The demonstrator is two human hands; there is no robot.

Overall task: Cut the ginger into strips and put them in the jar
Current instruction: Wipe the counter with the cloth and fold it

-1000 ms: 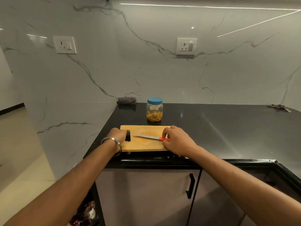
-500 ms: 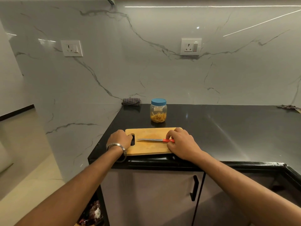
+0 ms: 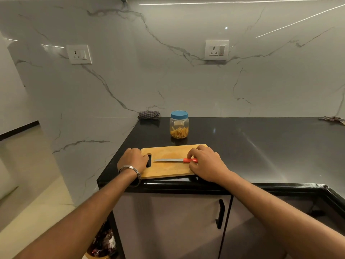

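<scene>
A wooden cutting board point(image 3: 168, 167) lies at the counter's front edge with no ginger on it. A knife point(image 3: 169, 160) with a red handle lies across the board, blade pointing left. My left hand point(image 3: 133, 160) grips the board's left end by its handle hole. My right hand point(image 3: 205, 165) holds the board's right end, its fingers curled over the far corner and covering the end of the knife handle. Behind the board stands a clear jar point(image 3: 179, 125) with a blue lid on, yellow ginger strips in its bottom.
The black countertop point(image 3: 252, 146) stretches to the right and ends at the marble wall on the left. A checked cloth point(image 3: 149, 115) lies in the back corner and another rag point(image 3: 333, 119) at the far right. Cabinet doors with a black handle point(image 3: 220, 214) are below.
My head has shifted a little, so the scene sits differently in view. Both hands stay where they were on the board, and the knife has not moved.
</scene>
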